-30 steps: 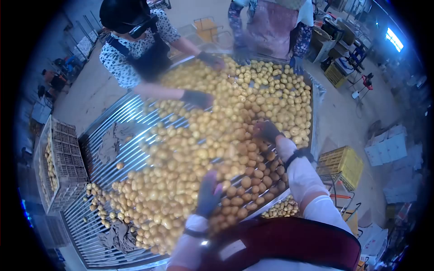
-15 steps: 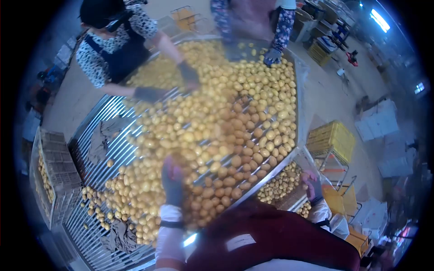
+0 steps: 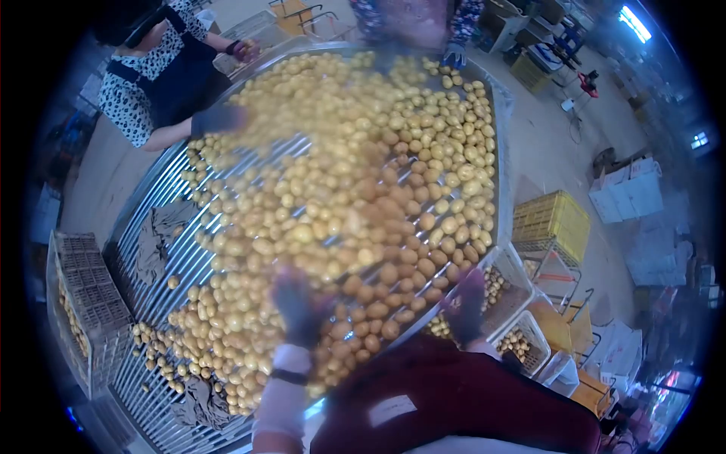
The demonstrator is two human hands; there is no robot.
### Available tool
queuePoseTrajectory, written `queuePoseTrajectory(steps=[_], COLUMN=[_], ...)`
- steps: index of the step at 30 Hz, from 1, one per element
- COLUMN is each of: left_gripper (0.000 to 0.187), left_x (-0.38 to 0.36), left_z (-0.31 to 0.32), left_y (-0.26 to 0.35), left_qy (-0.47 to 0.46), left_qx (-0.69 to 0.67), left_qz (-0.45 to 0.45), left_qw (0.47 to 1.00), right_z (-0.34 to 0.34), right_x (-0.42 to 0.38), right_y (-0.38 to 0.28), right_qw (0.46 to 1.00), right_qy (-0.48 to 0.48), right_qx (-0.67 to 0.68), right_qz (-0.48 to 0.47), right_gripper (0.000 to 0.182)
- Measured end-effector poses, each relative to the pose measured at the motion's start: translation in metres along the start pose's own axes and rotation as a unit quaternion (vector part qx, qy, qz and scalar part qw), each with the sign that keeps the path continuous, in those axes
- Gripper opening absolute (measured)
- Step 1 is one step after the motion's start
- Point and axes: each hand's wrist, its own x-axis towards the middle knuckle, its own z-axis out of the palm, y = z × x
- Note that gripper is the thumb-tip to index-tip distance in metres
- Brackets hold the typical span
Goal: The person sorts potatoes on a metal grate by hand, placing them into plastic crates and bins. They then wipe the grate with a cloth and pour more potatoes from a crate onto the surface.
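Many small yellow-brown potatoes (image 3: 302,227) cover a slatted metal sorting table (image 3: 170,246). My left hand (image 3: 299,306), in a grey glove with bare fingertips, is over the potatoes at the near side, blurred, its thumb apart from the fingers and nothing visible in it. Over the table's near right edge is my right hand (image 3: 466,306), gloved alike, its fingers stretched forward and smeared; I see nothing in it. Just beyond it, a crate (image 3: 520,284) below the edge holds more potatoes, partly hidden by the hand.
A co-worker (image 3: 162,83) stands at the far left, one gloved hand over the potatoes; another person (image 3: 412,23) is at the far end. A plastic crate (image 3: 91,276) stands left. To the right are a yellow crate (image 3: 550,219) and a white basket (image 3: 535,344). Cloths (image 3: 200,401) lie on the slats.
My right hand has moved left from over the side crate to the table edge. My left hand has shifted slightly nearer. The left co-worker's hands have drawn back and apart.
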Motion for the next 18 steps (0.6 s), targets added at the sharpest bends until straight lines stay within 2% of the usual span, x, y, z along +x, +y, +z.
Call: queuePoseTrajectory(steps=[1, 2, 3, 5, 8, 9, 11, 12, 14, 15, 17, 18], left_gripper=[0.087, 0.084, 0.081, 0.076, 0.061, 0.050, 0.040, 0.041, 0.042, 0.043, 0.043, 0.043], left_x=[0.004, -0.004, 0.002, 0.016, 0.037, 0.045, 0.047, 0.038, 0.034, 0.032, 0.061, 0.070], left_z=[-0.021, -0.004, 0.001, -0.002, -0.025, -0.028, -0.019, -0.010, 0.004, 0.010, -0.007, -0.013], left_y=[0.024, 0.033, 0.045, 0.065, 0.094, 0.101, 0.113, 0.119, 0.119, 0.120, 0.115, 0.108], left_qy=[-0.196, -0.114, -0.179, -0.238, -0.235, -0.242, -0.211, -0.175, -0.173, -0.173, -0.233, -0.243], left_qx=[0.099, 0.112, 0.032, -0.092, -0.207, -0.234, -0.258, -0.253, -0.271, -0.279, -0.270, -0.278], left_qz=[0.013, 0.076, 0.074, 0.044, 0.007, 0.023, 0.074, 0.107, 0.146, 0.166, 0.185, 0.138], left_qw=[0.975, 0.984, 0.980, 0.966, 0.950, 0.941, 0.940, 0.946, 0.936, 0.930, 0.916, 0.919], right_z=[0.023, 0.034, 0.058, 0.107, 0.119, 0.125, 0.141, 0.144, 0.152, 0.155, 0.157, 0.151], right_x=[0.027, 0.049, 0.063, 0.090, 0.161, 0.180, 0.222, 0.241, 0.276, 0.297, 0.329, 0.336], right_y=[-0.037, -0.073, -0.083, -0.090, -0.078, -0.068, -0.045, -0.038, -0.027, -0.022, -0.018, -0.033], right_qw=[0.995, 0.987, 0.984, 0.974, 0.968, 0.964, 0.951, 0.953, 0.950, 0.956, 0.961, 0.965], right_qy=[-0.036, -0.126, -0.132, -0.136, -0.117, -0.096, -0.047, -0.071, -0.114, -0.091, -0.044, -0.031], right_qx=[0.048, 0.033, -0.006, -0.082, -0.040, -0.040, -0.039, -0.082, -0.167, -0.187, -0.230, -0.243], right_qz=[-0.080, -0.097, -0.118, -0.161, -0.217, -0.245, -0.303, -0.283, -0.237, -0.208, -0.149, -0.094], right_gripper=[0.076, 0.078, 0.078, 0.076, 0.075, 0.074, 0.073, 0.071, 0.068, 0.067, 0.066, 0.062])
